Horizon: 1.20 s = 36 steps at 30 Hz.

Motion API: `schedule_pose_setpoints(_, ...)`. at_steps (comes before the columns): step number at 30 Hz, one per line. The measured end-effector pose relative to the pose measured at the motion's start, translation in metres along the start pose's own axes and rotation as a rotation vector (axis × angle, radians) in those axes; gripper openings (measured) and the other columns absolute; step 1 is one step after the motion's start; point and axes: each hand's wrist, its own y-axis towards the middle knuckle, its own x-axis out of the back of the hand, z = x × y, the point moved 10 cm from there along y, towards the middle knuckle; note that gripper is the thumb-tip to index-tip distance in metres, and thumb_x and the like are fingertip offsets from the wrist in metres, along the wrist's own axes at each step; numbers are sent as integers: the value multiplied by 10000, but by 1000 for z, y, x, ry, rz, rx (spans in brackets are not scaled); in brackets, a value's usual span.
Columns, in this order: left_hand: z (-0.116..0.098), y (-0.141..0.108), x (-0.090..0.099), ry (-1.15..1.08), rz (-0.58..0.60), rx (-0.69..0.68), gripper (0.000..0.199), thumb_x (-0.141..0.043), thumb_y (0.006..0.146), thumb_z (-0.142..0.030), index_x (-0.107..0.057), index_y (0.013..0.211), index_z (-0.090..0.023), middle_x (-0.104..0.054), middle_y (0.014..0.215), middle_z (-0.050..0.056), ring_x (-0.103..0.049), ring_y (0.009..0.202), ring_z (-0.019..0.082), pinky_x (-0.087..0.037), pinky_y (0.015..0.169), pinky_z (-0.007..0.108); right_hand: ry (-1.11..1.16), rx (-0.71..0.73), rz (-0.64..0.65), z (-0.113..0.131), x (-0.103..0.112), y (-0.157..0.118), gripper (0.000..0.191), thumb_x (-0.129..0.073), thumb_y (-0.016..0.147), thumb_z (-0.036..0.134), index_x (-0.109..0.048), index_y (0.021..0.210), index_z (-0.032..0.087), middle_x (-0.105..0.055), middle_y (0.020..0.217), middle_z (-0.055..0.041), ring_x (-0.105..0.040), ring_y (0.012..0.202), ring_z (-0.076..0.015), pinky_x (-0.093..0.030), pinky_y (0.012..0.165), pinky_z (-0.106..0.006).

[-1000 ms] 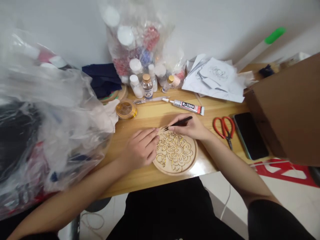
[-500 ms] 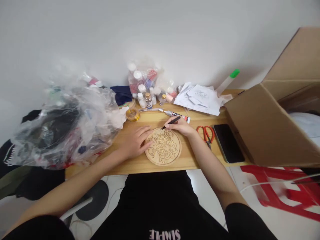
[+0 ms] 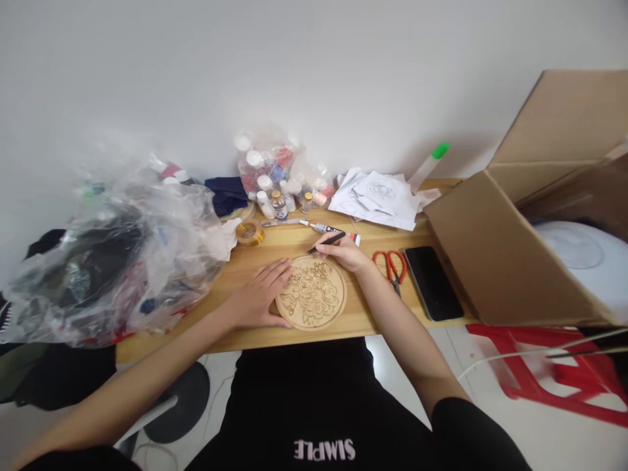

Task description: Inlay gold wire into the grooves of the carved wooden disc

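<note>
A round wooden plaque [image 3: 314, 301] lies flat on the table, with a flower pattern in gold-coloured outlines on its face. My left hand [image 3: 260, 292] rests around its left side, fingers stretched toward the upper left rim and thumb at the lower left edge. Between the fingertips of my right hand [image 3: 346, 252] are slender black tweezers [image 3: 333, 240], their tip pointing down-left just over the plaque's top rim. Anything at the tip is too small to make out. A B-7000 glue tube [image 3: 326, 228] lies just behind my right hand.
Red-handled pliers [image 3: 390, 263] and a phone [image 3: 434, 282] lie to the right, beside an open cardboard box [image 3: 495, 261]. Plastic bags [image 3: 181, 242] crowd the left. Behind are a gold wire spool [image 3: 250, 232], small bottles [image 3: 279, 206] and paper sheets [image 3: 375, 196].
My left thumb has moved off the plaque's face down to its lower left edge. The tweezers' tip has drawn back slightly toward the top rim. The whole view has shifted a little.
</note>
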Motion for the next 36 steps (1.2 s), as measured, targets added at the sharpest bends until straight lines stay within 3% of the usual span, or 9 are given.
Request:
schedule_pose_setpoints(4, -10, 8, 0, 19, -59, 35, 1091, -451, 670, -827, -191, 1459, -121, -319, 1481, 212, -289, 1380, 336, -230, 1111, 485, 9, -7, -100, 10, 5, -6, 343, -814, 548, 440, -658, 673, 162, -595, 553, 34, -515, 507, -72, -433, 522, -222)
schedule_pose_setpoints(7, -16, 10, -1, 26, -96, 97, 1117, -462, 650, -836, -220, 1446, -90, -325, 1477, 218, -302, 1375, 337, -228, 1111, 468, -39, -3, -195, 28, 11, -19, 220, -800, 615, 333, -686, 728, 181, -641, 642, 22, -554, 579, -76, -462, 579, -222)
schedule_pose_setpoints(10, -18, 9, -4, 28, -126, 147, 1126, -474, 651, -828, -206, 1450, -81, -318, 1484, 210, -306, 1375, 326, -229, 1111, 448, -290, 20, -245, 47, 12, -36, 175, -783, 645, 279, -718, 779, 188, -709, 792, -32, -634, 723, -132, -517, 681, -279)
schedule_pose_setpoints(12, -18, 8, -5, 32, -144, 158, 1117, -462, 663, -827, -194, 1456, -87, -310, 1491, 201, -307, 1377, 312, -223, 1112, 431, -373, -3, -260, 48, 11, -46, 164, -776, 651, 269, -727, 785, 189, -720, 785, -41, -650, 715, -147, -539, 691, -307)
schedule_pose_setpoints(17, -16, 6, -8, 28, -155, 157, 1074, -425, 686, -828, -243, 1442, -87, -308, 1494, 191, -293, 1387, 292, -193, 1115, 407, -415, -52, -225, 28, -1, -53, 178, -755, 679, 279, -737, 835, 193, -737, 851, -56, -681, 776, -183, -569, 755, -363)
schedule_pose_setpoints(25, -17, 7, -8, 12, -155, 150, 1054, -398, 702, -826, -267, 1438, -82, -320, 1490, 184, -275, 1393, 298, -177, 1117, 425, -655, 97, -41, 26, -27, -42, 123, -659, 796, 218, -721, 902, 218, -713, 942, -66, -652, 897, -193, -515, 832, -378)
schedule_pose_setpoints(36, -14, 7, -8, -36, -161, 159, 1010, -417, 708, -813, -274, 1438, -130, -313, 1498, 166, -281, 1387, 298, -177, 1120, 432, -718, 161, -62, 25, -30, -37, 104, -681, 773, 202, -728, 860, 237, -729, 903, -49, -649, 867, -200, -491, 830, -396)
